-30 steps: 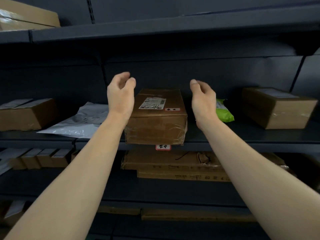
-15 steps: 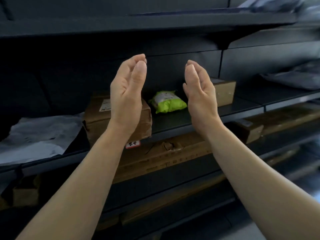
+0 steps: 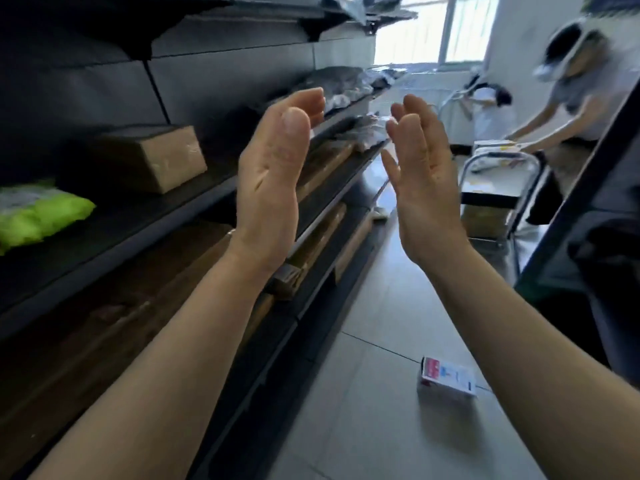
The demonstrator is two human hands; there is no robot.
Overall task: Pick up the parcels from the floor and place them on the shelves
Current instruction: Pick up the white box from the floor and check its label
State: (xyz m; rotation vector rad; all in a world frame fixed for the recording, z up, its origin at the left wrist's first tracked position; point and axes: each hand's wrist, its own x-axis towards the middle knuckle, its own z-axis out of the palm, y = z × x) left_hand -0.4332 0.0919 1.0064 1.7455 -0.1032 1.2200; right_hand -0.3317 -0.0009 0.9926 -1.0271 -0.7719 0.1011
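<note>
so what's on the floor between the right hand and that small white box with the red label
Nothing: in the head view only bare grey floor tiles lie between the right hand and the small white red-labelled box.

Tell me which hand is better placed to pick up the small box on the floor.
Right. The small box lies low on the right, nearer the empty right hand; the left hand, also empty, is beside the shelves.

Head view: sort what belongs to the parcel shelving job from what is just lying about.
Job:
white box on the floor
shelves
left hand, open
right hand, open

Just about:
green bag, already shelved
brown box, already shelved
cart
</note>
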